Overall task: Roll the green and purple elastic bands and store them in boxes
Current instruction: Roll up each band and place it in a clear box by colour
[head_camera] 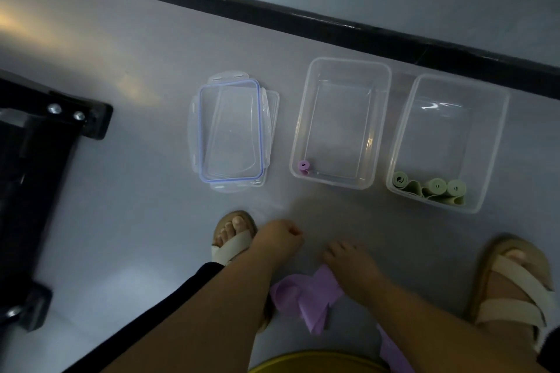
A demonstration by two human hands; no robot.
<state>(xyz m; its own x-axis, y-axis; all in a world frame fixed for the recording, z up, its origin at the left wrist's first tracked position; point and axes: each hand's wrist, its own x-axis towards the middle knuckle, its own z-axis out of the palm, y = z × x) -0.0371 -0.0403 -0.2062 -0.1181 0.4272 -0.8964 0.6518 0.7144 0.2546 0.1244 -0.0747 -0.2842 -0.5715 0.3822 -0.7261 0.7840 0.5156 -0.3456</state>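
Observation:
Two clear plastic boxes stand on the grey floor. The middle box [339, 70] holds one rolled purple band [304, 166] in its near left corner. The right box [454, 85] holds three rolled green bands [430, 188] along its near wall. A loose purple band [306, 297] lies crumpled on the floor between my feet. My right hand [348, 260] grips its upper end. My left hand [280, 236] hovers above the floor just left of it, fingers curled into a fist, holding nothing that I can see.
Two clear lids [230, 133], the top one with a blue seal, lie stacked left of the boxes. A black metal frame [45, 160] stands at far left. A dark skirting [303, 15] runs behind. My sandalled feet [233, 236] flank the hands; a yellow object [315, 363] sits below.

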